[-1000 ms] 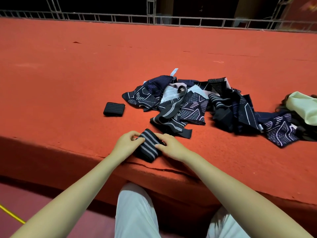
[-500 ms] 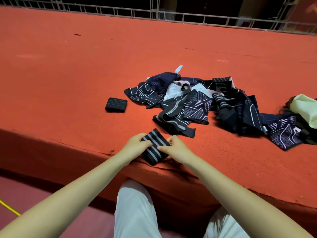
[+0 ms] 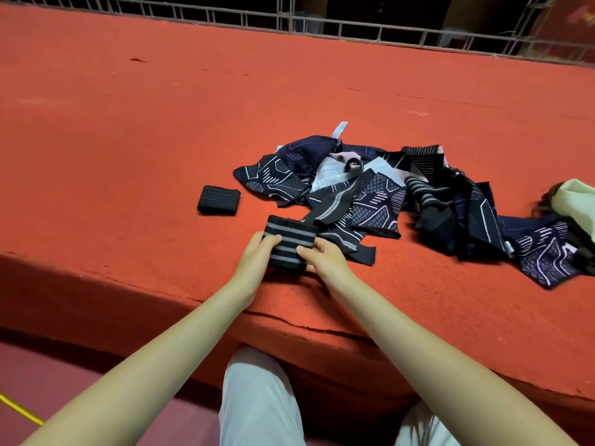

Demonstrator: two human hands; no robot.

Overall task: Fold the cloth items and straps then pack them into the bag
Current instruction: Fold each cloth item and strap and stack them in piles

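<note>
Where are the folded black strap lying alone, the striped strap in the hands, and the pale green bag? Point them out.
folded black strap [image 3: 219, 200]: head view, middle of its top face.
striped strap [image 3: 287, 242]: head view, a grey stripe between the hands.
pale green bag [image 3: 578, 197]: head view, its visible pale fabric at the right edge.

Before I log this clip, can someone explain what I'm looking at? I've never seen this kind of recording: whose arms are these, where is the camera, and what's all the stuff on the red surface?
There is no machine here. A person wears a camera on their head, so the view looks down along their own bare arms. The left hand and right hand together hold a folded striped strap at the near edge of the red carpeted ledge. Left of it lies a small black folded strap, already finished. Behind is a loose pile of dark patterned cloth not yet folded. At the far right edge, a pale bag shows partly. The white trousers below are the person's own legs.
</note>
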